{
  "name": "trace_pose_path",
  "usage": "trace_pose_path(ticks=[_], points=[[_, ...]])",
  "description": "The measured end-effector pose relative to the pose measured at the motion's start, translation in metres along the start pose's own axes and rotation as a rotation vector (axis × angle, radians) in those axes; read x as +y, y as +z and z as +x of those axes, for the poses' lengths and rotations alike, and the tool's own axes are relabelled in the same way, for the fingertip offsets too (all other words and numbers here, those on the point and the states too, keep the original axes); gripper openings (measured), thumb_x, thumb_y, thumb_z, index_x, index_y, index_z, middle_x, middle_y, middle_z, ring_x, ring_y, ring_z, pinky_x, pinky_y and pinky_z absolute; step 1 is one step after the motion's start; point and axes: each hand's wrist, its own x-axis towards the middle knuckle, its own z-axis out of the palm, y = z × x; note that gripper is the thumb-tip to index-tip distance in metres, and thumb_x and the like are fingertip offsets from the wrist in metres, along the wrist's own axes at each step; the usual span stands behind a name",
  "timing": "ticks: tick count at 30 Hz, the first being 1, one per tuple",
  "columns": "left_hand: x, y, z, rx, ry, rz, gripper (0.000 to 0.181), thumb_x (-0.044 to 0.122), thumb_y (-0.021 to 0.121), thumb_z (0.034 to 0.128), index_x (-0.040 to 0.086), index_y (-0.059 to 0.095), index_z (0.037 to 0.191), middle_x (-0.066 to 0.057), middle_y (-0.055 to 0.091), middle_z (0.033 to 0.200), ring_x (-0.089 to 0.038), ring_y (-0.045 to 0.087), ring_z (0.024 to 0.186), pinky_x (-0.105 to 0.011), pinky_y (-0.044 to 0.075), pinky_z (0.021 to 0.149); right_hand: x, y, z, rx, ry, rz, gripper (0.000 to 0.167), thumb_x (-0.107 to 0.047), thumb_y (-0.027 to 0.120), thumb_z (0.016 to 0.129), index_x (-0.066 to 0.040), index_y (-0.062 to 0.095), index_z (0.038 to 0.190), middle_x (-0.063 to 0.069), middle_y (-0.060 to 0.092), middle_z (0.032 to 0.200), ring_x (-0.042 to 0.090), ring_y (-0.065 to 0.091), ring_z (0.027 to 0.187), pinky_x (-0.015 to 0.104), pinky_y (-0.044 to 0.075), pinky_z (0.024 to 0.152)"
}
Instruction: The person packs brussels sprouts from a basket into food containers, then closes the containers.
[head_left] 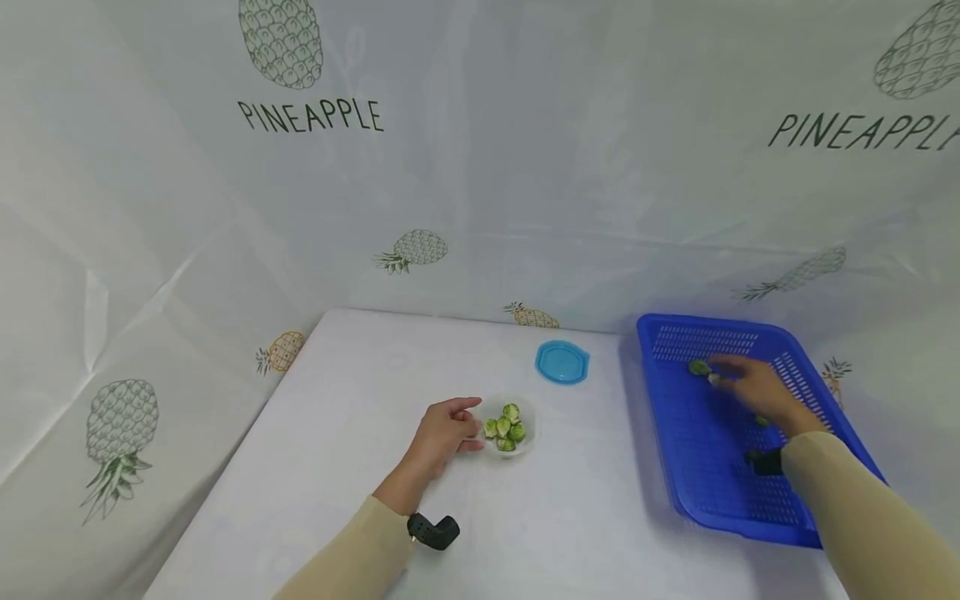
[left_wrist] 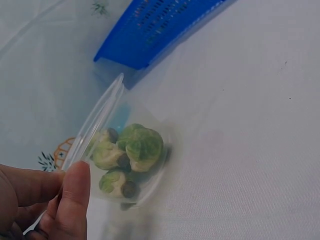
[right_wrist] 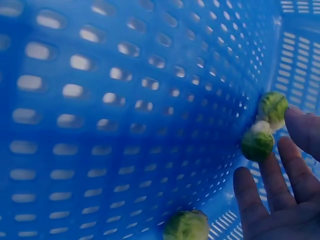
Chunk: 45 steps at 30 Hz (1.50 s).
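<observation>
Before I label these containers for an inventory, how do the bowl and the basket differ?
The bowl is small and translucent; the basket is much larger and blue. The bowl is round, the basket roughly rectangular. The bowl's wall looks solid; the basket's is slotted. Both hold Brussels sprouts.

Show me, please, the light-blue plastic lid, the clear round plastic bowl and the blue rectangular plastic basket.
Light-blue plastic lid [head_left: 562, 363]: head view, its middle.
Clear round plastic bowl [left_wrist: 101, 112]: left wrist view, its rim.
Blue rectangular plastic basket [head_left: 692, 454]: head view, its bare floor.
</observation>
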Motion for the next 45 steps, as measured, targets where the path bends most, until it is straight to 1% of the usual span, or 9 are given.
trace_pose_path(ticks=[4,10,14,19,24,29,36,41,45], points=[[0.001,0.0,0.0,0.008,-0.008,0.003,0.05,-0.009,0.064,0.0948,-0.002,0.061,0.145,-0.006,0.053,0.099,-0.019,0.062,0.084,-0.029,0.068,0.072,-0.005,0.002,-0.001,-0.003,-0.01,-0.014,0.049,-0.015,0.061,0.106,0.007,0.052,0.148,0.038,0.047,0.15,0.063,0.041,0.137,0.078,0.044,0.104],[-0.001,-0.002,0.001,0.004,-0.006,-0.009,0.051,-0.009,0.064,0.0944,-0.002,0.061,0.145,-0.006,0.053,0.098,-0.018,0.062,0.084,-0.029,0.068,0.072,-0.009,0.005,-0.001,-0.005,-0.007,-0.009,0.048,-0.009,0.061,0.104,0.006,0.053,0.148,0.037,0.05,0.149,0.061,0.043,0.137,0.077,0.045,0.105],[-0.001,-0.003,0.003,-0.01,0.001,-0.015,0.051,-0.009,0.063,0.0942,-0.002,0.06,0.145,-0.005,0.052,0.097,-0.017,0.061,0.083,-0.029,0.068,0.072,-0.004,0.006,-0.001,-0.022,0.004,-0.015,0.053,-0.015,0.065,0.104,0.008,0.051,0.149,0.038,0.052,0.147,0.06,0.048,0.133,0.074,0.049,0.102],[0.0,-0.006,0.004,-0.032,0.021,-0.015,0.051,-0.01,0.061,0.0943,-0.004,0.059,0.145,-0.004,0.052,0.093,-0.015,0.059,0.08,-0.029,0.068,0.071,-0.009,0.009,0.001,-0.06,-0.045,-0.003,0.056,-0.022,0.066,0.105,0.006,0.05,0.151,0.036,0.05,0.151,0.058,0.049,0.134,0.07,0.052,0.102],[0.001,-0.006,0.004,-0.029,0.024,-0.016,0.052,-0.01,0.062,0.0936,-0.004,0.059,0.145,-0.004,0.053,0.094,-0.016,0.061,0.079,-0.029,0.068,0.071,-0.017,0.012,0.006,-0.038,-0.061,0.021,0.056,-0.021,0.065,0.106,0.007,0.048,0.151,0.035,0.052,0.148,0.057,0.05,0.134,0.07,0.051,0.104],[-0.001,-0.004,0.003,-0.027,0.021,0.0,0.051,-0.009,0.062,0.0944,-0.003,0.06,0.145,-0.005,0.052,0.095,-0.016,0.06,0.08,-0.03,0.068,0.071,-0.016,0.012,0.01,0.022,-0.025,0.034,0.057,-0.015,0.065,0.104,0.008,0.045,0.152,0.039,0.046,0.15,0.062,0.041,0.137,0.077,0.043,0.106],[-0.001,-0.002,0.004,-0.031,0.028,0.001,0.051,-0.008,0.062,0.0953,-0.002,0.06,0.145,-0.004,0.052,0.094,-0.016,0.059,0.08,-0.03,0.068,0.072,-0.011,0.009,0.009,-0.029,0.001,0.02,0.062,-0.012,0.064,0.103,0.012,0.038,0.155,0.043,0.043,0.148,0.064,0.04,0.135,0.079,0.042,0.107],[-0.001,-0.002,0.004,-0.018,0.025,0.007,0.051,-0.009,0.062,0.0947,-0.002,0.06,0.145,-0.004,0.053,0.095,-0.017,0.061,0.081,-0.03,0.068,0.072,-0.009,0.012,0.011,-0.037,-0.019,0.007,0.06,-0.01,0.066,0.101,0.01,0.043,0.153,0.042,0.051,0.14,0.059,0.051,0.127,0.074,0.05,0.1],[-0.001,-0.002,0.003,-0.016,0.019,0.015,0.051,-0.009,0.062,0.0946,-0.002,0.06,0.145,-0.005,0.053,0.095,-0.017,0.061,0.081,-0.03,0.068,0.072,-0.007,0.017,0.012,-0.024,-0.028,-0.035,0.053,-0.009,0.071,0.097,0.012,0.054,0.142,0.039,0.061,0.126,0.053,0.061,0.113,0.064,0.058,0.089]])
